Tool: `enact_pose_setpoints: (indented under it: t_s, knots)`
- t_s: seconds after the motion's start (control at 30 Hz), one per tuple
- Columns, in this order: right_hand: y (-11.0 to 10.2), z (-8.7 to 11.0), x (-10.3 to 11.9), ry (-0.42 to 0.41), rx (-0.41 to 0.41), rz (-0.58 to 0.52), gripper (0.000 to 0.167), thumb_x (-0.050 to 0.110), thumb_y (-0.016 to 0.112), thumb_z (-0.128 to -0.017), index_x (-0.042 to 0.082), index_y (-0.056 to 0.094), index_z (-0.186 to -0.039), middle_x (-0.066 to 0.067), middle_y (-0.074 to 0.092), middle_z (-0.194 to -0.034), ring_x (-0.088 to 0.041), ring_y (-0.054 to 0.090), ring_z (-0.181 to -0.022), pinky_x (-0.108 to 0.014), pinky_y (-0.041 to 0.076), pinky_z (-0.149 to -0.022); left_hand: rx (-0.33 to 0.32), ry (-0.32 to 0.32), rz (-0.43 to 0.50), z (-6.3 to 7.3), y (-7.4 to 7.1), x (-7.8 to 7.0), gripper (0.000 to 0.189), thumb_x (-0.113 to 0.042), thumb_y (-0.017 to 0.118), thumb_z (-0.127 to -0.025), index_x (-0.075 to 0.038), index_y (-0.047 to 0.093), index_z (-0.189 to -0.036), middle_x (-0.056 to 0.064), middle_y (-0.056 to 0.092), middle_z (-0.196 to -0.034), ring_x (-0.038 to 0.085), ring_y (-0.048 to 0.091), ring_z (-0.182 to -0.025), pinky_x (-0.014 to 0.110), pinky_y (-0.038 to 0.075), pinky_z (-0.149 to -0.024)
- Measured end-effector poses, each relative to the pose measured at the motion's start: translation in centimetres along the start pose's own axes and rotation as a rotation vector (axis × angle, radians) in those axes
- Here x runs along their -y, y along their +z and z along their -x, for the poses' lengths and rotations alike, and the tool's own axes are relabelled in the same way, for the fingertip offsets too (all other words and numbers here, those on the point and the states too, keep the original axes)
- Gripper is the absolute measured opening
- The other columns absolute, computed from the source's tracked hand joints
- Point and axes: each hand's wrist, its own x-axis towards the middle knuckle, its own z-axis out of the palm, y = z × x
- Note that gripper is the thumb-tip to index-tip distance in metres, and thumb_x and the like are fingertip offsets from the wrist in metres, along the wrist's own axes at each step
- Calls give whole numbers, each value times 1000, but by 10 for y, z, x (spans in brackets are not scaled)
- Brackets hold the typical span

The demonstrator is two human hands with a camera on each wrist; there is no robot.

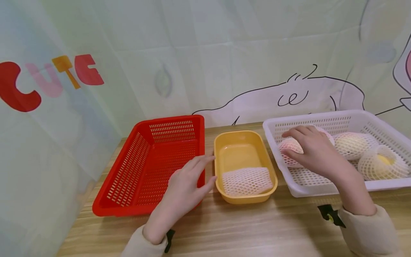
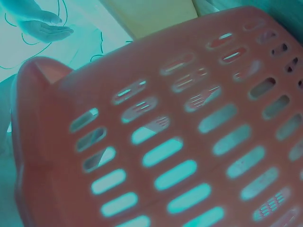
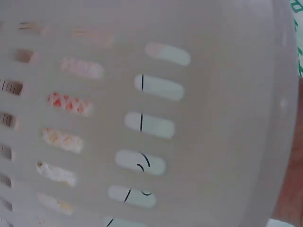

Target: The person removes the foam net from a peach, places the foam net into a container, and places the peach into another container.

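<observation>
In the head view my right hand (image 1: 309, 150) reaches into the white basket (image 1: 324, 191), its fingers bent loosely over a reddish fruit (image 1: 290, 160) in a white foam net. Its thumb overlaps that fruit. Behind the hand shows part of another pinkish netted fruit (image 1: 327, 135). To its right lie two pale yellow netted fruits, one (image 1: 350, 145) behind the other (image 1: 382, 164). My left hand (image 1: 186, 184) hovers at the right side of the red basket (image 1: 110, 178), thumb spread from the fingers. Near its fingertips stands a yellow tray (image 1: 237, 157) with a foam net sleeve (image 1: 247, 181) in it.
All three containers stand in a row on a wood-grain table (image 1: 240, 228). A printed cloth (image 1: 224, 53) hangs close behind them. The red basket's slotted wall (image 2: 156, 113) fills most of the left wrist view; the white basket's wall (image 3: 227, 118) fills the right wrist view.
</observation>
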Motion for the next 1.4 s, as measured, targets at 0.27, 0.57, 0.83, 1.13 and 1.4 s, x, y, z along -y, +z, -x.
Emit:
enact_pose_setpoints:
  t_s: [0.27,0.57,0.83,1.13,1.4]
  knots:
    - [7,-3,-14,128,153,0,60,30,68,-87,2,47,-135,-28,47,-138,-51,43,-122,-67,38,-97,19,45,22,1,4,1,49,-27,70,-86,-22,55,-133,-2,57,-134,16,55,-124,37,52,-98]
    - [21,-7,-27,157,169,3,74,29,71,-84,-1,37,-142,-32,40,-141,-54,40,-124,-68,37,-98,18,51,8,1,5,1,49,-27,70,-86,-22,55,-133,0,57,-135,17,55,-124,39,52,-98]
    - [31,-8,-36,123,196,-19,79,24,75,-79,-3,37,-142,-33,38,-142,-54,37,-127,-68,33,-103,33,41,8,1,5,0,49,-29,69,-87,-22,55,-133,-2,56,-135,17,55,-124,38,52,-97]
    - [40,-5,-42,107,274,9,91,29,77,-76,-1,28,-147,-34,27,-148,-57,28,-132,-72,26,-104,35,57,2,1,7,-1,46,-30,68,-87,-22,57,-131,-3,57,-132,15,56,-120,35,53,-95]
    - [41,-5,-40,121,267,40,94,29,78,-75,-1,25,-148,-32,31,-142,-58,31,-126,-75,34,-94,24,87,4,1,7,0,44,-29,67,-88,-20,57,-130,-3,58,-131,16,57,-120,36,53,-95]
